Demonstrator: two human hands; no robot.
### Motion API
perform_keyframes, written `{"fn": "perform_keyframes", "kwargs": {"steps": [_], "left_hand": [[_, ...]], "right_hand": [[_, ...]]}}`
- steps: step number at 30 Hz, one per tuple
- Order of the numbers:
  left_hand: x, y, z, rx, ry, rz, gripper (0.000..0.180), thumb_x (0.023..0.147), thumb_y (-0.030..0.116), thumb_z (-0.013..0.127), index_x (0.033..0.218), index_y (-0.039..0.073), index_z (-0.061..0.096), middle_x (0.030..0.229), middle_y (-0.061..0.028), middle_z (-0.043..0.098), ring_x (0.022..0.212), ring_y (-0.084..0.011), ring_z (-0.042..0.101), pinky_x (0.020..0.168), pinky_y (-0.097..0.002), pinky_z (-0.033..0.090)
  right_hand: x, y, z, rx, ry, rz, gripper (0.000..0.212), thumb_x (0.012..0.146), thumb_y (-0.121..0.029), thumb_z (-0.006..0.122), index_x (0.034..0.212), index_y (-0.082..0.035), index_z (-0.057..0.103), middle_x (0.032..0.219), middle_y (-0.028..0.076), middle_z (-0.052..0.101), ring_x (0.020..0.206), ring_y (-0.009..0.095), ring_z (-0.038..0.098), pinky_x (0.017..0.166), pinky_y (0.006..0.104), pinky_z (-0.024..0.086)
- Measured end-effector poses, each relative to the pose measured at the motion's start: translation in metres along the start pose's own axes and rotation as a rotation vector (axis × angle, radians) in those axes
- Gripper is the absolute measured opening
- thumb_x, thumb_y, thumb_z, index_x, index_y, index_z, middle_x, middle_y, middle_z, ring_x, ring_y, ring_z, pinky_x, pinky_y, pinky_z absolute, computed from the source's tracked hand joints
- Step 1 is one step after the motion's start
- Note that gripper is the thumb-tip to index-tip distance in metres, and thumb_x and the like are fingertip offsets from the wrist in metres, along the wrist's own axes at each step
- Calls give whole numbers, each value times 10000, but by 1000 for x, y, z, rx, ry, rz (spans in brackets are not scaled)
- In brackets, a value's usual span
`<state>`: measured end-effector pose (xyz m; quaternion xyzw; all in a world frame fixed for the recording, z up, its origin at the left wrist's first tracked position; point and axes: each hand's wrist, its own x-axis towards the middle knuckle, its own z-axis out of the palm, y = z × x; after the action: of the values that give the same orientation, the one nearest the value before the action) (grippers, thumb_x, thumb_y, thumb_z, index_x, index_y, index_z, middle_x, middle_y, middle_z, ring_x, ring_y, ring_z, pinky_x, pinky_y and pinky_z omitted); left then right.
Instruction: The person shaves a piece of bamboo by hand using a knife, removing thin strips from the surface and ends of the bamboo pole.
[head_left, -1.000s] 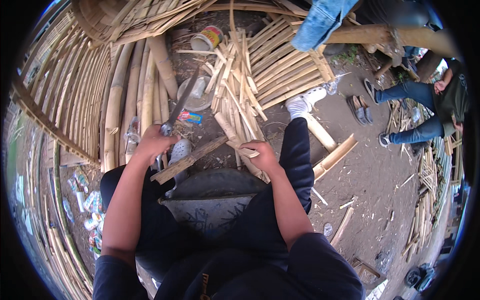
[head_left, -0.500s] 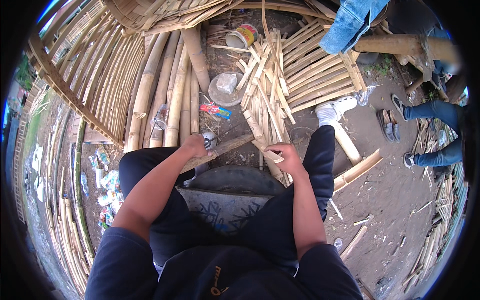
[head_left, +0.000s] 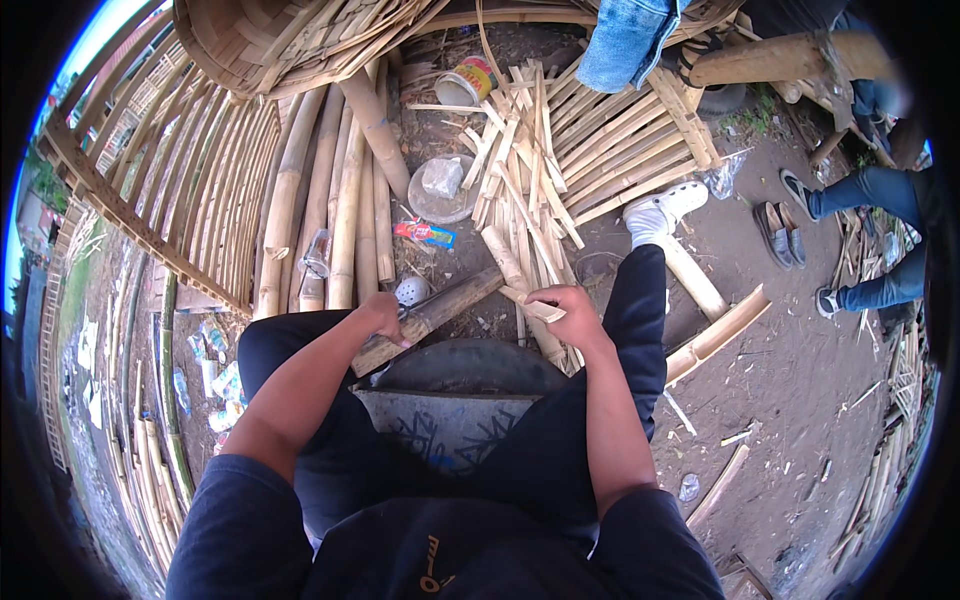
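My right hand is closed round a short split bamboo piece, whose pale end points left from the fingers. My left hand is curled beside a weathered wooden length that slants up to the right between my knees. A small dark part shows at its fingers, but what the hand grips is hidden. Below the wood a dark round rim stands next to a grey slab with dark markings, between my thighs.
Bamboo strips lie piled ahead, beside a slatted bamboo panel. Thick poles and a slatted frame stand at the left. A stone rests on a round slab. A split bamboo length and shoes lie right, near another person's legs.
My left hand has shifted slightly down and left along the wood, and its thumb now shows below. My right hand stays on the bamboo piece. The view has tilted a little.
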<state>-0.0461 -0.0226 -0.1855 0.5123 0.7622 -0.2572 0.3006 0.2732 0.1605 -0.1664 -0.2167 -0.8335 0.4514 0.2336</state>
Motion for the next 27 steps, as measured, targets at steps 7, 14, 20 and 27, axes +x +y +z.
{"fn": "perform_keyframes", "kwargs": {"steps": [7, 14, 20, 27], "left_hand": [[-5, 7, -14, 28, 49, 56, 810, 481, 584, 846, 924, -75, 688, 979, -227, 680, 916, -354, 664, 851, -388, 522], [-9, 0, -40, -98, 87, 63, 765, 465, 537, 882, 790, -116, 652, 908, -245, 669, 864, -363, 660, 792, -392, 520], [-13, 19, -55, -145, 39, 55, 792, 450, 530, 892, 836, -119, 653, 940, -262, 666, 892, -371, 659, 811, -398, 508], [-21, 37, -57, -151, 33, 22, 842, 448, 548, 881, 919, -114, 661, 980, -263, 666, 940, -372, 654, 840, -389, 503]], "right_hand": [[0, 6, 0, 31, 26, -44, 268, 677, 42, 695, 916, -73, 726, 847, 152, 697, 784, 285, 688, 694, 344, 522], [2, 0, -2, -8, 23, -11, 352, 635, 105, 631, 916, -82, 727, 872, 159, 696, 831, 317, 676, 726, 360, 522], [1, 3, -6, -2, 30, 23, 387, 611, 113, 616, 920, -91, 729, 886, 158, 696, 849, 322, 671, 735, 361, 522], [2, 10, -7, 5, 27, 34, 394, 599, 102, 614, 917, -100, 731, 901, 145, 697, 859, 328, 666, 746, 375, 518]]}}
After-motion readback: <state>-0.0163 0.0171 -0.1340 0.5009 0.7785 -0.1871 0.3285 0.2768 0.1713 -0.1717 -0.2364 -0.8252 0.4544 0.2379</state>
